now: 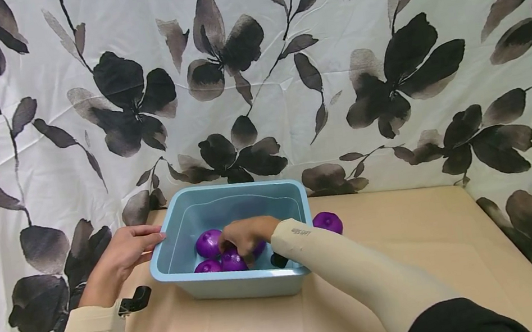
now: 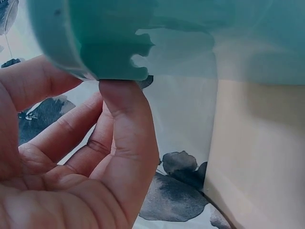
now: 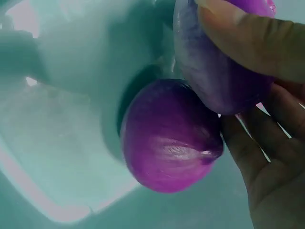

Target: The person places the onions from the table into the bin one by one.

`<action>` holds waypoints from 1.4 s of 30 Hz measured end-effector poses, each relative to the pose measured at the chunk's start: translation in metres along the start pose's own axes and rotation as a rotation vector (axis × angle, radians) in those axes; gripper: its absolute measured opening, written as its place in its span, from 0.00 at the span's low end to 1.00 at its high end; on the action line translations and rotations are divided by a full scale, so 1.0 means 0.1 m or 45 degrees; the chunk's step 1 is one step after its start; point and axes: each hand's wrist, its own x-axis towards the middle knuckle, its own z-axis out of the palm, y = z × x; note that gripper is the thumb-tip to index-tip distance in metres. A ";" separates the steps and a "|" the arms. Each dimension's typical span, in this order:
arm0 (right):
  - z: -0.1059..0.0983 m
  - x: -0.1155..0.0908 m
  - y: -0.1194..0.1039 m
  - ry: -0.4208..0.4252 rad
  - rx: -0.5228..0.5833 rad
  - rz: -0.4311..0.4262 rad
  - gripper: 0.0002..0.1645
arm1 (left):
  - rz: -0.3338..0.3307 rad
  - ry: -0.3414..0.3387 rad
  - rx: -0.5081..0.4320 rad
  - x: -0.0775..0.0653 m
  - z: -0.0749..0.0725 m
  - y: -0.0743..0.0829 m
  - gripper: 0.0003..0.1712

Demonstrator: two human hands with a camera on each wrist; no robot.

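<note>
A light blue plastic tub stands on the table with several shiny purple onions inside, among them one onion at the left of the group. My left hand pinches the tub's left rim between thumb and fingers; the left wrist view shows the thumb against the rim. Reaching down into the tub, my right hand grips an onion, its thumb across the skin. Right beside that one, another onion lies on the tub floor, its pointed tip toward my fingers.
Outside the tub, close to its right wall, another purple onion sits on the tan table covering. A white cloth with dark flowers hangs behind the table. Both wrists carry dark camera mounts, such as the left one.
</note>
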 end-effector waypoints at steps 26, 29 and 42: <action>-0.49 -1.55 0.76 0.751 0.705 -0.127 0.41 | -0.020 0.005 0.023 0.00 0.00 -0.03 0.32; -0.32 -1.68 0.98 0.875 0.766 -0.070 0.40 | -0.025 0.009 0.013 -0.01 -0.02 -0.04 0.32; 0.92 -1.60 1.80 1.079 0.708 0.391 0.48 | -0.017 -0.022 -0.052 -0.02 0.00 -0.04 0.26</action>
